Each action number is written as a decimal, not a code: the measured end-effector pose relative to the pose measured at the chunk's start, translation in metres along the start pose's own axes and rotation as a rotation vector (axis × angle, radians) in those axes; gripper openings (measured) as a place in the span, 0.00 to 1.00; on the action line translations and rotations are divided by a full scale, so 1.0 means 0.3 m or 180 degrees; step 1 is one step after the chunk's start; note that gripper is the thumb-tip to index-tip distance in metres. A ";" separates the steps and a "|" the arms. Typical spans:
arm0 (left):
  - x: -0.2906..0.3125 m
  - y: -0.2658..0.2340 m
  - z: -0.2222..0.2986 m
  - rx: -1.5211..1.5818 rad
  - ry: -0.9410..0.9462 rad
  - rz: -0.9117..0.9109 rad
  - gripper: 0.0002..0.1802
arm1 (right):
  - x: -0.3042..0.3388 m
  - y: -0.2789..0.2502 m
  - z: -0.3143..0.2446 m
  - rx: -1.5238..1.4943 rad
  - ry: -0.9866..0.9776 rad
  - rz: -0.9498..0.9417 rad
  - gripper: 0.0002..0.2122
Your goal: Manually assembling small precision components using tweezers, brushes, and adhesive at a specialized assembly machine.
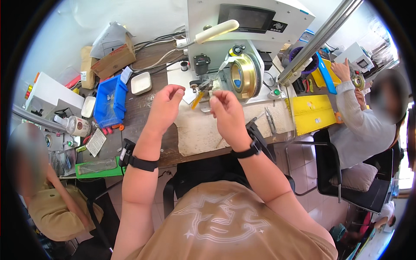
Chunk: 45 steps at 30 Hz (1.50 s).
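Observation:
My left hand (pixel 166 108) is raised over the bench, left of the machine's small working parts, its fingers curled with thumb and forefinger together. My right hand (pixel 228 116) hovers in front of the brass-coloured wheel (pixel 245 78), its fingers bent in a pinch. Whatever either hand holds, if anything, is too small to make out. Between and beyond the hands are a small metal fixture (pixel 203 84) and a yellow strip-like piece (pixel 197 99). Behind them stands a white machine (pixel 203 13) with a dark screen (pixel 246 18). A pale lamp-like cylinder (pixel 216 31) hangs over the wheel.
A stained paper sheet (pixel 195 138) covers the front bench, with tweezers (pixel 270 120) on it. Left are a blue bin (pixel 102 119), a white dish (pixel 141 83) and a cardboard box (pixel 113 60). A yellow tray (pixel 310 113) lies right. People sit at both sides.

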<state>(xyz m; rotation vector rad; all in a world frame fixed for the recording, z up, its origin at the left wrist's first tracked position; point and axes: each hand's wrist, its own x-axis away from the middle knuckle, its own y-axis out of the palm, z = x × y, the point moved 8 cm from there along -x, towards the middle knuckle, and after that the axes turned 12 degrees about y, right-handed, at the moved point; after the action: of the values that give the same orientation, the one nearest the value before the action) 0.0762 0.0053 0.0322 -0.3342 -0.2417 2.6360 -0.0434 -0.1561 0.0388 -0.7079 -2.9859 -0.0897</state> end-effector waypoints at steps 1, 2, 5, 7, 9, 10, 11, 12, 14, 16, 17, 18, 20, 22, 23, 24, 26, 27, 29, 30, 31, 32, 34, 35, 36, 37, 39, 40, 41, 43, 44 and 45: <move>-0.001 0.028 -0.018 0.0014 -0.0126 -0.0090 0.13 | -0.034 -0.002 0.031 -0.0684 0.0275 0.0039 0.12; 0.000 0.054 -0.040 0.0026 -0.0252 -0.0182 0.13 | -0.053 0.002 0.031 -0.0672 0.0281 0.0056 0.12; -0.004 0.102 -0.056 -0.0367 -0.0292 -0.0412 0.20 | -0.095 0.009 0.038 -0.1258 0.0518 0.0131 0.13; -0.007 0.125 -0.074 -0.0545 -0.0415 -0.0611 0.21 | -0.115 0.012 0.036 -0.1349 0.0524 0.0131 0.12; -0.014 0.144 -0.089 -0.0520 -0.0436 -0.0673 0.22 | -0.128 0.017 0.041 -0.1433 0.0521 0.0133 0.11; -0.015 0.149 -0.080 -0.0506 -0.0431 -0.0682 0.22 | -0.133 0.017 0.046 -0.1417 0.0492 0.0165 0.10; -0.012 0.153 -0.070 -0.0519 -0.0468 -0.0696 0.22 | -0.136 0.018 0.048 -0.1400 0.0464 0.0195 0.09; -0.012 0.154 -0.063 -0.0546 -0.0520 -0.0704 0.22 | -0.141 0.022 0.050 -0.1401 0.0476 0.0197 0.09; -0.020 0.161 -0.074 -0.0619 -0.0464 -0.0776 0.22 | -0.146 0.020 0.043 -0.1386 0.0388 0.0294 0.08; -0.023 0.168 -0.079 -0.0687 -0.0403 -0.0850 0.22 | -0.150 0.017 0.047 -0.1352 0.0387 0.0316 0.07; -0.023 0.167 -0.082 -0.0695 -0.0426 -0.0851 0.22 | -0.152 0.016 0.048 -0.1320 0.0376 0.0335 0.07; -0.022 0.168 -0.083 -0.0700 -0.0446 -0.0858 0.22 | -0.153 0.016 0.050 -0.1314 0.0386 0.0340 0.07; -0.035 0.145 -0.075 -0.1019 -0.0425 -0.0978 0.22 | -0.152 0.010 0.039 -0.1109 0.0259 0.0477 0.07; -0.059 0.106 -0.062 -0.1336 -0.0386 -0.1096 0.23 | -0.142 0.016 0.014 -0.0912 0.0126 0.0627 0.06; -0.082 0.072 -0.027 -0.1636 -0.0051 -0.0978 0.20 | -0.136 0.011 -0.001 -0.0723 -0.0010 0.0772 0.06; -0.095 0.047 0.019 -0.1932 0.0282 -0.0849 0.17 | -0.136 0.012 0.000 -0.0715 -0.0005 0.0771 0.06; -0.111 0.022 0.122 -0.1586 0.0473 -0.0469 0.14 | -0.140 0.005 -0.006 -0.0576 -0.0053 0.0848 0.06; -0.114 0.003 0.174 -0.1247 0.0649 -0.0082 0.11 | -0.136 0.004 -0.017 -0.0571 -0.0054 0.0851 0.06; -0.114 0.045 0.226 -0.0948 0.0856 -0.0143 0.09 | -0.134 0.034 0.030 -0.1582 0.0849 0.0391 0.06; -0.109 0.071 0.254 -0.0664 0.1051 -0.0198 0.08 | -0.128 0.032 0.017 -0.1582 0.0851 0.0388 0.06; -0.109 0.092 0.278 -0.0735 0.1298 -0.0215 0.09 | -0.124 0.040 0.017 -0.1797 0.1009 0.0280 0.06; -0.110 0.102 0.286 -0.0736 0.1299 -0.0211 0.09 | -0.121 0.052 0.022 -0.2010 0.1166 0.0171 0.06; -0.116 0.139 0.277 -0.0705 0.1061 -0.0454 0.09 | -0.127 0.043 0.035 -0.1995 0.1149 0.0142 0.06; -0.120 0.143 0.279 -0.0698 0.1069 -0.0457 0.09 | -0.130 0.042 0.039 -0.1982 0.1137 0.0104 0.07; -0.124 0.152 0.279 -0.0774 0.1080 -0.0532 0.09 | -0.131 0.040 0.041 -0.1981 0.1129 0.0110 0.07; -0.127 0.161 0.279 -0.0851 0.1091 -0.0605 0.09 | -0.132 0.040 0.042 -0.1961 0.1137 0.0111 0.07; -0.131 0.167 0.283 -0.0781 0.1203 -0.0520 0.08 | -0.135 0.045 0.038 -0.1944 0.1136 0.0110 0.07; -0.133 0.167 0.286 -0.0712 0.1306 -0.0433 0.07 | -0.135 0.050 0.039 -0.1982 0.1176 0.0135 0.07; -0.133 0.169 0.276 -0.0716 0.1316 -0.0431 0.07 | -0.135 0.053 0.041 -0.2020 0.1216 0.0158 0.07; -0.105 0.179 0.313 -0.1120 0.2097 -0.0288 0.06 | -0.128 0.052 0.044 -0.2140 0.1124 0.0115 0.07; -0.092 0.190 0.309 -0.1108 0.2117 -0.0295 0.06 | -0.118 0.047 0.041 -0.2256 0.1041 0.0062 0.07; -0.051 0.202 0.338 -0.1232 0.2533 -0.0230 0.06 | -0.087 0.037 0.029 -0.2315 0.0877 -0.0050 0.07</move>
<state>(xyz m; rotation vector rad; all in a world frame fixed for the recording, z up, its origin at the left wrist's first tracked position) 0.0356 -0.0661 0.1182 -1.4126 -0.4702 2.1594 -0.0155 -0.1573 0.0284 -0.6411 -2.6471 -1.2038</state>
